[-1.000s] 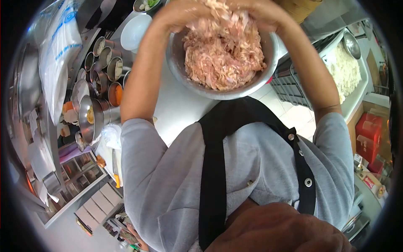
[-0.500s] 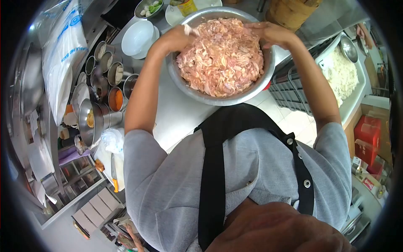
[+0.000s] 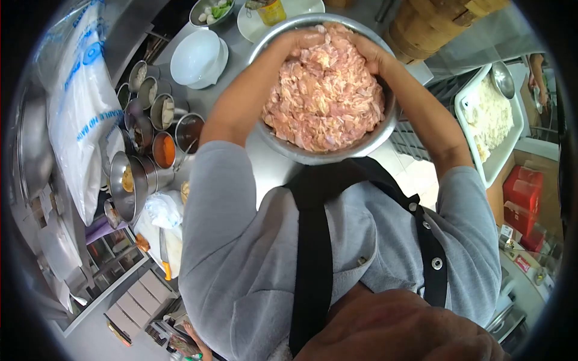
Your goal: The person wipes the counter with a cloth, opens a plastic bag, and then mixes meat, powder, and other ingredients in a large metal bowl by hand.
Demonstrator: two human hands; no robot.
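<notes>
A large steel bowl (image 3: 265,133) is heaped with sliced raw meat (image 3: 328,99), pale pink and probably chicken. My left hand (image 3: 306,40) is in the far side of the heap, its fingers curled into the meat and partly covered by it. Close by, at the far right of the heap, my right hand (image 3: 368,53) is bent round more meat, with its fingertips hidden. Both hands look closed on the meat.
To the left stand white bowls (image 3: 195,60) and several steel ingredient pots (image 3: 164,149). A knife (image 3: 164,253) lies on a white board. At right are a bamboo steamer (image 3: 442,21) and a white tub (image 3: 512,135) of white food. Another person's hand (image 3: 540,90) shows at the far right.
Both hands have moved from the bowl's sides to its far edge, closer together and into the meat. The view has shifted slightly.
</notes>
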